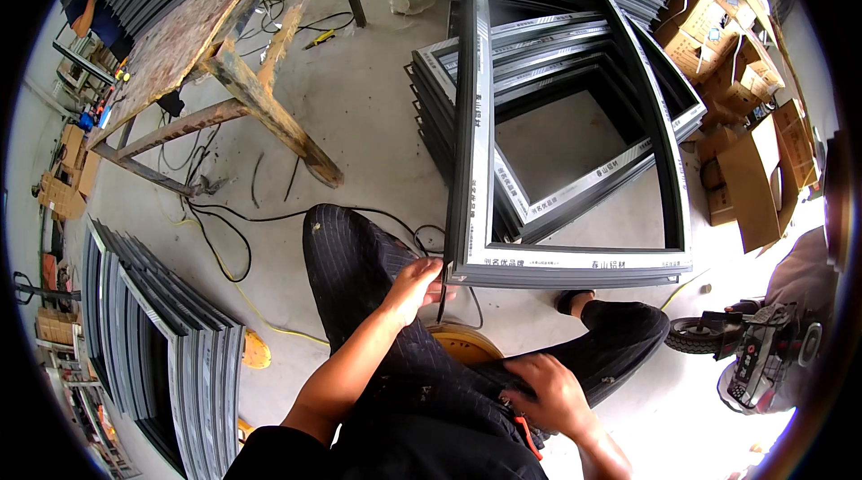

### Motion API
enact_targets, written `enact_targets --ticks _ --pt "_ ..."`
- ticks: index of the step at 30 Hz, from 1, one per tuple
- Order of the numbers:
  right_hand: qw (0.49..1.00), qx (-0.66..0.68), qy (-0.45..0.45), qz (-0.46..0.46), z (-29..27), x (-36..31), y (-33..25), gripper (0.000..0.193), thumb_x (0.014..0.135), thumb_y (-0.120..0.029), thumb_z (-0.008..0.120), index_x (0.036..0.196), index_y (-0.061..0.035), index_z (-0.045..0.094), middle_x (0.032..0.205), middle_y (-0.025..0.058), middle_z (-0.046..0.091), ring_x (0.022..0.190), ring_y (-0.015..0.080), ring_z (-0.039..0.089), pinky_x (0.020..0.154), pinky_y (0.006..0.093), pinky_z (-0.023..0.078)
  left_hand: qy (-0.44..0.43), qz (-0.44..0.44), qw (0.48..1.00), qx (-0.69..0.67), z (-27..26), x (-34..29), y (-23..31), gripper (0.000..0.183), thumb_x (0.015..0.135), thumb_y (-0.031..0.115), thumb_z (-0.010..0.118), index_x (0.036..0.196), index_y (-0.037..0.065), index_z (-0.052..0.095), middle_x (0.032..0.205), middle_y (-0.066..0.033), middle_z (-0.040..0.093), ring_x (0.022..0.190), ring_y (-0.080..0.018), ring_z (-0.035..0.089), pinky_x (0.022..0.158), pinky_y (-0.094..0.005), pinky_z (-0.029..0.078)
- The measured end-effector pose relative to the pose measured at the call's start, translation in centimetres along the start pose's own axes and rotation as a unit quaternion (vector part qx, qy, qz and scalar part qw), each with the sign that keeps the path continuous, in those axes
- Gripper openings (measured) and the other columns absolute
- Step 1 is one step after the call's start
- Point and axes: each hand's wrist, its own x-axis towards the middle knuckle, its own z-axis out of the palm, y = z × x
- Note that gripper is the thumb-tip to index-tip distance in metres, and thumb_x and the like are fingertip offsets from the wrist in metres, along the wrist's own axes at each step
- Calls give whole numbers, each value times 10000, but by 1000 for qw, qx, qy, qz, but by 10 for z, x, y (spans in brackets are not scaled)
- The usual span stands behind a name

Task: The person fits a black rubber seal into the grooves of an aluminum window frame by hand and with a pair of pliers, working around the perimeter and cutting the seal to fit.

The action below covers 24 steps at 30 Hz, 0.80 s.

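Note:
A grey metal window frame [479, 148] with pale printed film lies tilted over a stack of similar frames [539, 211] in front of me. At its near left corner is my left hand [415, 293], thumb and fingers closed around a thin black strip [443, 293] that runs down past the corner. My right hand [546, 390] is at my lap, its fingers curled toward something small that the hand mostly hides. Just below it shows an orange-red handle [529, 438], against my dark clothing. Both knees are bent, and a yellow round object [462, 343] is partly visible between my legs.
A worn wooden workbench [184, 40] stands at far left, with cables on the floor and a yellow-handled tool [320, 39] nearby. More frames [162, 327] are stacked at left. Cardboard boxes [754, 175] line the right side, above a two-wheeled vehicle [763, 345]. Another person's arm [84, 17] shows at upper left.

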Motion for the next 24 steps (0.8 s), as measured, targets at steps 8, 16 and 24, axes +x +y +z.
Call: enact_targets --ticks 8,16,24 --pt "931 359 48 36 171 127 72 514 811 -341 721 1083 64 559 978 149 635 887 259 626 776 365 493 20 -4 997 80 4 13 3 282 934 215 579 1100 -12 567 980 -60 637 794 -172 652 756 -323 571" --pt "810 558 -7 178 129 103 41 262 880 -176 668 993 20 535 832 67 621 783 151 581 721 273 465 55 37 992 108 3 25 0 217 929 213 593 1052 35 614 923 -19 640 795 -96 600 637 -232 490" --pt "669 707 -77 218 119 116 29 170 940 -136 567 1024 10 539 797 58 587 732 149 562 700 298 492 58 109 978 166 6 33 -3 160 919 167 601 904 9 621 727 4 593 589 -58 490 507 -232 400"
